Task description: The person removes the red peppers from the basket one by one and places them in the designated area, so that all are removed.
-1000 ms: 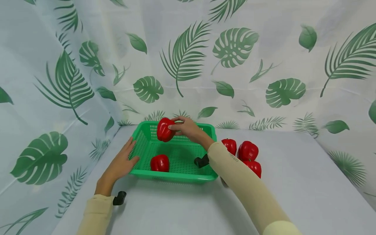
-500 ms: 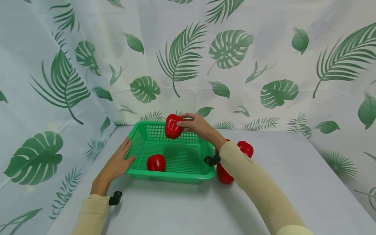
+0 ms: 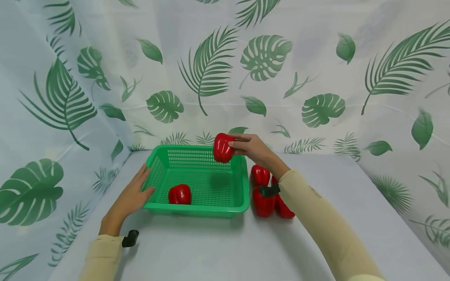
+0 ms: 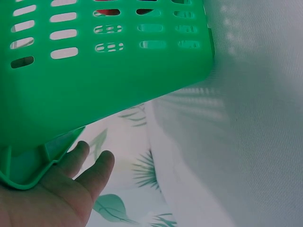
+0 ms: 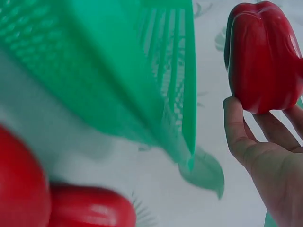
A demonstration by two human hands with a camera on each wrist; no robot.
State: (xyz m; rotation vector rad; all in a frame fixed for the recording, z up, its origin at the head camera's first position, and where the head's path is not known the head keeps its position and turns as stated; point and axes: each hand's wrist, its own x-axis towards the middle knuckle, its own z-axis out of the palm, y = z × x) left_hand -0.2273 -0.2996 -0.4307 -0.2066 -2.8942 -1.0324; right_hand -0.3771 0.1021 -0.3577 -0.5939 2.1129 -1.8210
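My right hand (image 3: 254, 148) pinches a red bell pepper (image 3: 223, 148) between thumb and fingers, above the back right corner of the green plastic basket (image 3: 197, 210). In the right wrist view the held pepper (image 5: 265, 56) is raised beside the basket wall (image 5: 109, 94). My left hand (image 3: 131, 195) touches the left rim of the basket with its fingers stretched out. In the left wrist view, that hand (image 4: 61, 189) lies against the rim, two digits extended. Another red bell pepper (image 3: 180, 194) lies inside the basket at the front left.
Several red bell peppers (image 3: 263, 203) stand on the white table (image 3: 197, 249) just right of the basket, partly hidden by my right forearm. A white cloth (image 3: 211, 70) with green leaf prints hangs behind and at the sides.
My right hand has carried the held pepper rightward, from over the basket's middle to its back right corner. My left hand stays at the left rim. The head view has shifted slightly.
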